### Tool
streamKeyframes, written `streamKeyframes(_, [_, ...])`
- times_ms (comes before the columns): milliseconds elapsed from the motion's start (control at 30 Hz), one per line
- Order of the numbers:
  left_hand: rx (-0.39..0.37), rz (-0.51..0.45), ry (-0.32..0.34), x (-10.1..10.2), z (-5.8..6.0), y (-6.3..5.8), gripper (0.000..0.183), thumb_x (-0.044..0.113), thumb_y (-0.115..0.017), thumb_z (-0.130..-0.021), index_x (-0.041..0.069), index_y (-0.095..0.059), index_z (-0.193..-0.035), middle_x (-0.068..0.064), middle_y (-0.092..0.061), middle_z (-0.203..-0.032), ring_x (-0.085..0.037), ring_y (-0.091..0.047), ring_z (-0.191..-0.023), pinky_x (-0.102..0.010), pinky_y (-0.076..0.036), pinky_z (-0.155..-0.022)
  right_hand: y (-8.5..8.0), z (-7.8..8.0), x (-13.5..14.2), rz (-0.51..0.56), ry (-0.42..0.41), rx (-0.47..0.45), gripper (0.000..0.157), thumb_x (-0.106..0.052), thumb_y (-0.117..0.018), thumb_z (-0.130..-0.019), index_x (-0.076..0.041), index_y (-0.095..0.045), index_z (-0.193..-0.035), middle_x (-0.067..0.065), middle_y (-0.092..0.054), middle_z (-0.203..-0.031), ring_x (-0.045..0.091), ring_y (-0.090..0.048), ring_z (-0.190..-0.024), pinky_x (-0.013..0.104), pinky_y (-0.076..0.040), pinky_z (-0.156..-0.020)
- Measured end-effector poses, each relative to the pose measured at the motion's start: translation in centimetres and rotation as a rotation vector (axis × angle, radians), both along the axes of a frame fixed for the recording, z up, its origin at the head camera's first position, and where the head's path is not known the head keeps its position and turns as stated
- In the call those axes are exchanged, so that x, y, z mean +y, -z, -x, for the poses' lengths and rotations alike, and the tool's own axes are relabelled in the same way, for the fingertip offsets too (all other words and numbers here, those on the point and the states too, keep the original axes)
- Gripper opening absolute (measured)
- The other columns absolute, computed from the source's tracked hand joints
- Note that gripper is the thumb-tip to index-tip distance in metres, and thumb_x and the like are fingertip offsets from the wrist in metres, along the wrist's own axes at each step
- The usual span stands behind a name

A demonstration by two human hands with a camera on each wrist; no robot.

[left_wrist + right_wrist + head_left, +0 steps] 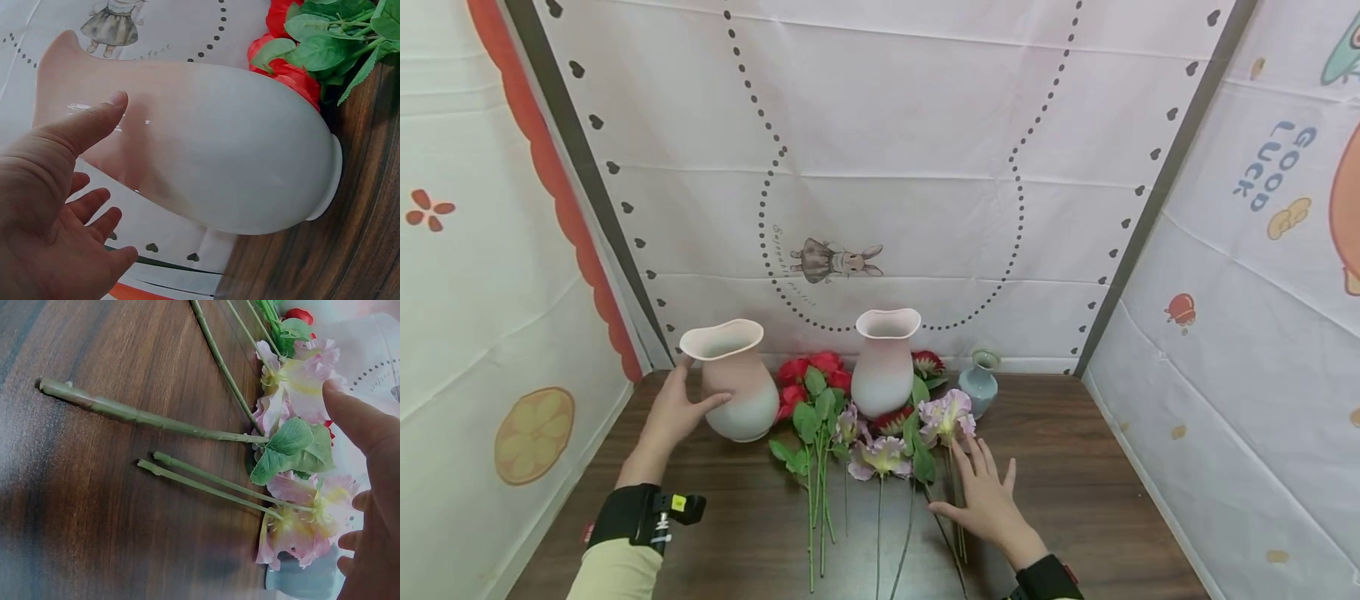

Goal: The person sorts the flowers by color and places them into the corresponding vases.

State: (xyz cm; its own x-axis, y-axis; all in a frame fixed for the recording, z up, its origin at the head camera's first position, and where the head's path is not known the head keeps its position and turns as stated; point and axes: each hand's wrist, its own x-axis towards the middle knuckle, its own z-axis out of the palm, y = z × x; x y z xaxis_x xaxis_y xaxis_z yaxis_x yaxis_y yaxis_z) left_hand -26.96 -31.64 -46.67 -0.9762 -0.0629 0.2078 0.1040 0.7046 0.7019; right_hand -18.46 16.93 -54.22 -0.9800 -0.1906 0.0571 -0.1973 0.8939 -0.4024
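My left hand (679,408) is beside a pink-and-white vase (741,392) with a wavy rim, at the left of the table. Its thumb and fingers are spread around the near side of the vase (237,150), not curled. On the right, my right hand (988,496) hovers with fingers spread over the stems of artificial flowers, fingertips close to a pale purple flower (947,417). In the right wrist view two purple flowers (306,528) lie below the fingers, and nothing is gripped. Another purple flower (880,457) lies to its left.
A second pink-and-white vase (886,367) stands at the back middle, and a small blue vase (979,383) at the back right. Red roses (793,375) with long green stems lie between the two larger vases. White printed cloth (895,208) encloses the wooden table (737,517).
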Motion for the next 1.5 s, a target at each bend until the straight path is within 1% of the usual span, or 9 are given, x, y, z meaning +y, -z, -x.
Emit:
streamKeyframes(233, [-0.012, -0.002, 0.003, 0.2, 0.4, 0.4, 0.101, 0.039, -0.073, -0.09, -0.003, -0.011, -0.157, -0.039, -0.021, -0.156, -0.058, -0.023, -0.143, -0.075, -0.025, -0.114, 0.3, -0.1, 0.1, -0.011, 0.008, 0.019, 0.102, -0.057, -0.077, -0.078, -0.014, -0.029, -0.157, 0.022, -0.022, -0.164, 0.044, -0.016, -0.152, 0.085, -0.002, -0.11])
streamKeyframes(467, [-0.063, -0.016, -0.003, 0.5, 0.5, 0.4, 0.099, 0.045, -0.068, -0.092, -0.001, -0.01, -0.158, -0.036, -0.021, -0.158, -0.056, -0.022, -0.144, -0.073, -0.022, -0.116, 0.3, -0.2, 0.2, -0.012, 0.011, 0.025, 0.101, -0.056, -0.077, -0.079, -0.013, -0.029, -0.157, 0.022, -0.023, -0.163, 0.044, -0.016, -0.152, 0.085, -0.001, -0.111])
streamKeyframes(700, [-0.083, -0.021, -0.014, 0.5, 0.7, 0.6, 0.099, 0.046, -0.067, -0.093, 0.0, -0.009, -0.158, -0.035, -0.022, -0.158, -0.056, -0.022, -0.145, -0.073, -0.023, -0.116, 0.4, -0.2, 0.3, -0.019, 0.012, 0.021, 0.101, -0.055, -0.077, -0.08, -0.012, -0.028, -0.157, 0.021, -0.022, -0.164, 0.043, -0.015, -0.153, 0.085, -0.003, -0.111])
streamKeyframes(933, [-0.064, -0.039, -0.007, 0.5, 0.7, 0.6, 0.097, 0.043, -0.068, -0.093, -0.001, -0.01, -0.158, -0.035, -0.025, -0.157, -0.056, -0.024, -0.144, -0.073, -0.024, -0.116, 0.3, -0.2, 0.3, -0.014, 0.015, 0.015, 0.1, -0.054, -0.077, -0.081, -0.011, -0.028, -0.157, 0.022, -0.022, -0.164, 0.043, -0.015, -0.153, 0.084, -0.003, -0.111])
streamKeyframes(1133, [-0.029, -0.044, 0.002, 0.4, 0.7, 0.9, 0.094, 0.041, -0.068, -0.094, -0.002, -0.014, -0.156, -0.036, -0.03, -0.153, -0.055, -0.032, -0.141, -0.071, -0.031, -0.114, 0.3, 0.1, 0.3, -0.012, 0.016, 0.03, 0.097, -0.051, -0.077, -0.082, -0.01, -0.029, -0.156, 0.022, -0.024, -0.163, 0.043, -0.017, -0.152, 0.084, -0.004, -0.112])
streamKeyframes(1233, [-0.015, -0.047, 0.004, 0.3, 0.7, 1.0, 0.092, 0.04, -0.068, -0.094, -0.002, -0.015, -0.156, -0.037, -0.031, -0.153, -0.055, -0.034, -0.139, -0.07, -0.034, -0.113, 0.3, 0.3, 0.3, -0.028, 0.029, 0.091, 0.092, -0.047, -0.078, -0.082, -0.009, -0.035, -0.154, 0.021, -0.031, -0.16, 0.042, -0.025, -0.15, 0.083, -0.011, -0.112])
streamKeyframes(1333, [-0.006, -0.053, 0.008, 0.3, 0.7, 1.1, 0.091, 0.04, -0.068, -0.094, -0.003, -0.016, -0.156, -0.037, -0.032, -0.152, -0.055, -0.037, -0.138, -0.07, -0.037, -0.111, 0.3, 0.7, 0.3, -0.045, 0.054, 0.203, 0.082, -0.041, -0.082, -0.08, -0.007, -0.046, -0.146, 0.02, -0.045, -0.152, 0.04, -0.041, -0.142, 0.081, -0.025, -0.109])
streamKeyframes(1433, [-0.008, -0.06, 0.011, 0.2, 0.7, 1.1, 0.091, 0.04, -0.067, -0.094, -0.003, -0.016, -0.156, -0.037, -0.032, -0.152, -0.054, -0.038, -0.137, -0.069, -0.038, -0.111, 0.2, 1.2, 0.4, -0.051, 0.082, 0.319, 0.07, -0.033, -0.085, -0.078, -0.005, -0.057, -0.135, 0.02, -0.057, -0.139, 0.038, -0.056, -0.127, 0.07, -0.042, -0.105])
streamKeyframes(1500, [-0.012, -0.064, 0.012, 0.2, 0.8, 1.2, 0.091, 0.041, -0.067, -0.094, -0.002, -0.016, -0.156, -0.037, -0.032, -0.153, -0.054, -0.039, -0.137, -0.068, -0.039, -0.111, 0.1, 1.6, 0.4, -0.043, 0.101, 0.369, 0.061, -0.029, -0.085, -0.078, -0.003, -0.063, -0.128, 0.02, -0.061, -0.13, 0.038, -0.062, -0.117, 0.061, -0.052, -0.098])
